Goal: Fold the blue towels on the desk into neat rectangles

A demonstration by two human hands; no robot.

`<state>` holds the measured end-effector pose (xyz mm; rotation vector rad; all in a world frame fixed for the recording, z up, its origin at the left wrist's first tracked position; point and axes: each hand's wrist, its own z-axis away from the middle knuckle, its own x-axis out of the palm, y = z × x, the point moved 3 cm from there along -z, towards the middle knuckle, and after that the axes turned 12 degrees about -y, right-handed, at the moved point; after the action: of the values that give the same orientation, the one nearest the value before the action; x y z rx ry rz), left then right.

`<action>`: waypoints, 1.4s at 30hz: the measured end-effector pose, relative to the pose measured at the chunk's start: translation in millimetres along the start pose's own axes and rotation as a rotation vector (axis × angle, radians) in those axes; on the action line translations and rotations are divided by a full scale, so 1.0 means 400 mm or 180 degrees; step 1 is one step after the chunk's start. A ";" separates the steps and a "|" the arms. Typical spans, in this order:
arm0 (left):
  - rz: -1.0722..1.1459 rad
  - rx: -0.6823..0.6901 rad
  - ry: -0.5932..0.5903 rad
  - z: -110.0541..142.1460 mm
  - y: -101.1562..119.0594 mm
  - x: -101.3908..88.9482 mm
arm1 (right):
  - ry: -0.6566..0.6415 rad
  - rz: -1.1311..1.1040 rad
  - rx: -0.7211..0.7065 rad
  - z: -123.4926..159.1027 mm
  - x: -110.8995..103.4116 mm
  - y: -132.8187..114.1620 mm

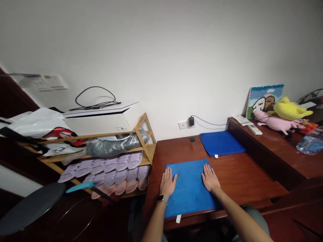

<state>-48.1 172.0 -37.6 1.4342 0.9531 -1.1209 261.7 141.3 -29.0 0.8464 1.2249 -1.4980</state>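
Observation:
A blue square cloth mat (189, 188) lies spread flat near the front edge of the wooden desk (247, 181), its white tag at the near side. My left hand (168, 183) rests flat on the mat's left edge, fingers stretched out, a watch on its wrist. On the right edge, toward the far corner, my right hand (210, 178) also lies flat with its fingers extended. Neither hand holds anything. Behind the right hand, a second, darker blue mat (222, 143) lies flat on the desk, with a small white tag at its near edge.
Left of the desk stands a wooden rack (148, 148) with rows of lilac and pink slippers (111, 164) and a white box (98, 122) on top. A raised ledge at right bears plush toys (275, 122), a remote (254, 129) and a water bottle (310, 145). A black charger (191, 121) is in the wall socket.

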 end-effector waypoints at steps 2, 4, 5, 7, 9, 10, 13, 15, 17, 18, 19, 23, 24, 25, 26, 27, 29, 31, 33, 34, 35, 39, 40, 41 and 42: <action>0.0008 0.0010 0.0051 0.001 0.003 0.005 | 0.0025 0.0038 0.0003 -0.003 0.007 0.002; 0.0009 0.0038 0.0068 0.002 0.008 0.007 | 0.0027 0.0115 0.0024 -0.007 0.005 -0.002; 0.0009 0.0055 0.0073 0.002 0.010 0.006 | 0.0020 0.0173 0.0020 -0.011 -0.001 -0.007; 0.0001 0.0053 0.0071 0.000 0.011 0.003 | 0.0019 0.0292 -0.0011 -0.023 -0.025 -0.023; -0.0017 0.0023 0.0059 -0.001 0.009 0.003 | 0.0084 0.0328 0.0032 -0.041 -0.060 -0.037; -0.0025 0.0013 0.0054 -0.002 0.008 0.003 | 0.0113 0.0303 0.0091 -0.051 -0.077 -0.040; -0.0028 0.0046 0.0114 -0.004 0.004 0.008 | -0.0008 0.0154 0.0168 -0.076 -0.102 -0.030; -0.0033 0.0078 0.0192 -0.003 0.002 0.011 | -0.0133 0.0066 0.0024 -0.085 -0.093 -0.014; -0.0060 0.0105 0.0221 -0.001 0.001 0.013 | -0.0110 0.0023 -0.0116 -0.089 -0.076 0.001; -0.0080 0.0105 0.0208 -0.001 0.000 0.014 | -0.0067 0.0020 -0.0145 -0.090 -0.067 0.008; -0.0097 0.0099 0.0190 0.000 -0.001 0.014 | -0.0034 0.0021 -0.0151 -0.092 -0.059 0.012; -0.0167 0.0078 0.0188 0.002 -0.006 0.003 | 0.0025 -0.0030 -0.0151 -0.100 -0.043 0.017; -0.0192 0.0108 0.0192 0.000 -0.001 -0.002 | 0.0033 -0.0049 -0.0158 -0.102 -0.043 0.017; -0.0220 0.0167 0.0184 -0.004 0.010 -0.007 | 0.0037 -0.0064 -0.0165 -0.103 -0.043 0.017; -0.0246 0.0258 0.0162 -0.009 0.029 -0.012 | 0.0034 -0.0074 -0.0171 -0.104 -0.043 0.017; -0.0263 0.0381 0.0131 -0.017 0.058 -0.015 | 0.0032 -0.0081 -0.0178 -0.105 -0.043 0.017; -0.0256 0.0671 0.0056 -0.039 0.143 -0.016 | 0.0038 -0.0078 -0.0190 -0.104 -0.045 0.018; -0.0200 0.0914 -0.0041 -0.067 0.257 -0.003 | 0.0036 -0.0045 -0.0192 -0.102 -0.046 0.019; -0.0128 0.1076 -0.0186 -0.097 0.374 0.025 | 0.0026 0.0011 -0.0210 -0.101 -0.045 0.021; -0.0091 0.1138 -0.0278 -0.112 0.424 0.042 | 0.0028 0.0042 -0.0245 -0.102 -0.044 0.022; -0.0054 0.1180 -0.0371 -0.125 0.465 0.059 | 0.0031 0.0068 -0.0286 -0.103 -0.042 0.023; -0.0032 0.1238 -0.0590 -0.161 0.499 0.101 | 0.0070 0.0055 -0.0290 -0.111 -0.036 0.027; -0.0059 0.1204 -0.0577 -0.164 0.477 0.100 | 0.0075 0.0027 -0.0248 -0.111 -0.036 0.028; -0.0085 0.1144 -0.0543 -0.166 0.445 0.095 | 0.0082 -0.0002 -0.0212 -0.111 -0.037 0.028; -0.0099 0.1049 -0.0493 -0.165 0.407 0.085 | 0.0087 -0.0025 -0.0193 -0.110 -0.039 0.028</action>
<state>125.9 212.7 -28.6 1.5694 0.7056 -1.4402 273.6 187.7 -28.4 0.8252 1.2887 -1.4525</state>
